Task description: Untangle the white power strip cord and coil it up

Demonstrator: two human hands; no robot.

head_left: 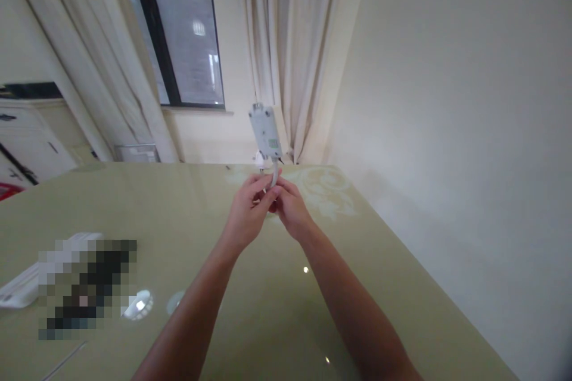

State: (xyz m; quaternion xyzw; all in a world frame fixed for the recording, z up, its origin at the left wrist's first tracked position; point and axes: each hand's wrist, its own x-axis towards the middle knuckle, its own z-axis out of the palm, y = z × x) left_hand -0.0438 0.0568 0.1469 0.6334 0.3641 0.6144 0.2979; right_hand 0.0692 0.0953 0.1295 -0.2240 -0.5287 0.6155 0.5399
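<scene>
Both my arms reach forward over a glossy olive-green table (366, 286). My left hand (247, 209) and my right hand (289, 207) meet at the fingertips, both pinched on the thin white stem of a small white device (265, 131). The device has a flat rectangular head that stands upright above my fingers, with a small label low on its face. A small white round part (260, 159) shows just behind the stem. The lower end of the stem is hidden by my fingers.
A pale wall runs along the table's right edge. Curtains (286, 41) and a dark window (179, 24) stand behind the far edge. A white object (20, 289) and a blurred patch lie at the table's left. White cabinets (31, 143) are at far left.
</scene>
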